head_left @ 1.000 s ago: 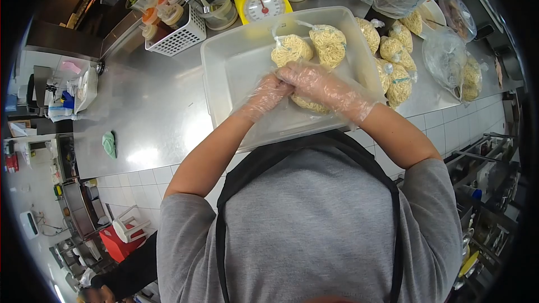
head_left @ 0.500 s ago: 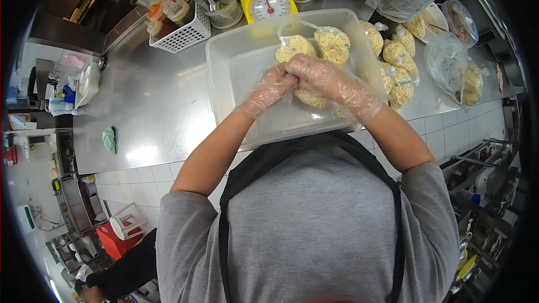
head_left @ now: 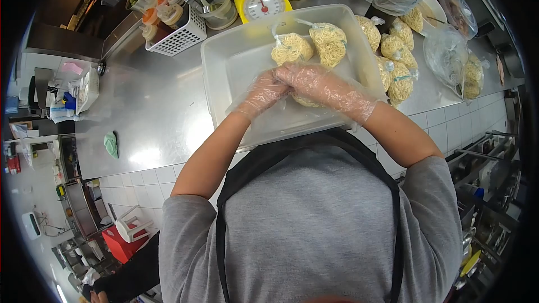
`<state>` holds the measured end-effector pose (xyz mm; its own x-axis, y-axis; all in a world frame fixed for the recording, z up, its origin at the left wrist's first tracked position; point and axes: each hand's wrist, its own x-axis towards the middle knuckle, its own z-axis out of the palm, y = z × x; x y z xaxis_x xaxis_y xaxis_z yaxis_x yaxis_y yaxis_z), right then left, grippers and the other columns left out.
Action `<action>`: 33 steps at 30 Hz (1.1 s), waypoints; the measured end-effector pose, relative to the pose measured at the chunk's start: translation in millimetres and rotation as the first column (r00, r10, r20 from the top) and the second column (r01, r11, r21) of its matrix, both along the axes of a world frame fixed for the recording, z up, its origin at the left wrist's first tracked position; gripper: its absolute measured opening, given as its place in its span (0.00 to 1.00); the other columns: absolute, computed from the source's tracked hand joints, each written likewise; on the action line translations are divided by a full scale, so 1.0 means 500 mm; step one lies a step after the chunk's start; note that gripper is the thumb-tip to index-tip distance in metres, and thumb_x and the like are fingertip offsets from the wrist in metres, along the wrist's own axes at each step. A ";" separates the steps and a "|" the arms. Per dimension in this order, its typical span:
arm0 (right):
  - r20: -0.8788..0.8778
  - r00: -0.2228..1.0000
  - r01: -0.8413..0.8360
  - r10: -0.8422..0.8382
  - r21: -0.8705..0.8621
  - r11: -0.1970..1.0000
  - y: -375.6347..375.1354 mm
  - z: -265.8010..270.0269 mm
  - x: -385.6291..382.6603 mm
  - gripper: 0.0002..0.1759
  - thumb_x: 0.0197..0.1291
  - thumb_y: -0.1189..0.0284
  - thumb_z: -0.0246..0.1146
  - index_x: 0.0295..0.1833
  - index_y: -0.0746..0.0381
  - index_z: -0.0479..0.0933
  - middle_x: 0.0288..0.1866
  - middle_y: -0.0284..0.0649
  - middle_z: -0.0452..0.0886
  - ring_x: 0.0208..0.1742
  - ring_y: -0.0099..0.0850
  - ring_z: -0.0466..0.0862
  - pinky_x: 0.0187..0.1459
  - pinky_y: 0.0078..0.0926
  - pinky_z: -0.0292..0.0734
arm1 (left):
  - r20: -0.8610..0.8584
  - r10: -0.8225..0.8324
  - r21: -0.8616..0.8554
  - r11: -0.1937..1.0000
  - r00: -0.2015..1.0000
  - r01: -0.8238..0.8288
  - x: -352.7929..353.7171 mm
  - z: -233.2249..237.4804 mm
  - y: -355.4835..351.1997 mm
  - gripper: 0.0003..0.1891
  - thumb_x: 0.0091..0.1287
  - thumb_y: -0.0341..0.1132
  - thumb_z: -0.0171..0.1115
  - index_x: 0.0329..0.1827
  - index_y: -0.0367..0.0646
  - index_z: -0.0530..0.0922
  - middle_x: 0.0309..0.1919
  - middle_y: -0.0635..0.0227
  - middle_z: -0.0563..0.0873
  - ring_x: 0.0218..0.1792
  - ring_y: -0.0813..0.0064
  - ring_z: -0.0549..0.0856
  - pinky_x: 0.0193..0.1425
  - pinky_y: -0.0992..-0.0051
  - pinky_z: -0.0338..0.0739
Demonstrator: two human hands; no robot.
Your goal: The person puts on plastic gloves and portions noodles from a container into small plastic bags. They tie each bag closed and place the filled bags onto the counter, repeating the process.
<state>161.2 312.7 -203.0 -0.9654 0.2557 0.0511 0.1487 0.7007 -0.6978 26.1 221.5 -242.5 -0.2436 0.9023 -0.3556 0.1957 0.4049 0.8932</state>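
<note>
Both my hands wear clear plastic gloves and meet over a translucent plastic tub (head_left: 238, 126). My left hand (head_left: 266, 91) is closed, its fingers pinched against those of my right hand (head_left: 314, 85). Together they grip the top of a bag of noodles (head_left: 306, 101), mostly hidden under the right hand; its gathered neck is covered by my fingers. Behind them in the tub lie two tied bags of yellow noodles, a left one (head_left: 292, 49) and a right one (head_left: 328, 44).
Several more noodle bags (head_left: 400, 81) sit right of the tub. A yellow dial scale (head_left: 264, 4) stands behind it, beside a white basket of bottles (head_left: 182, 36). A green cloth (head_left: 111, 144) lies on the steel counter (head_left: 151, 95). Another person's dark sleeve (head_left: 132, 269) shows at lower left.
My hands have come slightly lower and nearer my body, the right hand now covering more of the noodle bag. The whole view has shifted a little.
</note>
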 end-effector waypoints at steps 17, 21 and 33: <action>-0.130 0.991 -0.037 0.042 0.044 0.998 0.040 0.012 0.042 0.09 0.48 0.78 0.59 0.36 0.62 0.69 0.33 0.45 0.75 0.39 0.44 0.76 0.42 0.37 0.71 | -0.244 -0.228 0.064 0.966 0.943 0.250 0.017 0.043 0.016 0.18 0.60 0.39 0.57 0.49 0.37 0.75 0.41 0.64 0.82 0.44 0.76 0.78 0.51 0.74 0.70; -0.054 0.999 -0.002 -0.002 -0.078 0.997 0.045 0.010 0.058 0.10 0.47 0.78 0.61 0.36 0.62 0.70 0.32 0.45 0.75 0.39 0.45 0.77 0.43 0.38 0.72 | -0.062 -0.217 0.047 0.974 0.974 0.220 0.021 0.029 0.008 0.17 0.60 0.38 0.57 0.49 0.36 0.74 0.42 0.65 0.81 0.43 0.78 0.77 0.51 0.74 0.70; -0.060 0.997 -0.036 0.048 0.195 0.980 0.015 0.001 0.051 0.11 0.53 0.75 0.56 0.43 0.59 0.71 0.41 0.46 0.76 0.47 0.43 0.76 0.49 0.37 0.72 | 0.225 -0.199 0.159 0.973 0.954 0.165 0.022 0.003 0.004 0.17 0.63 0.35 0.58 0.53 0.38 0.73 0.47 0.69 0.79 0.49 0.79 0.74 0.58 0.76 0.67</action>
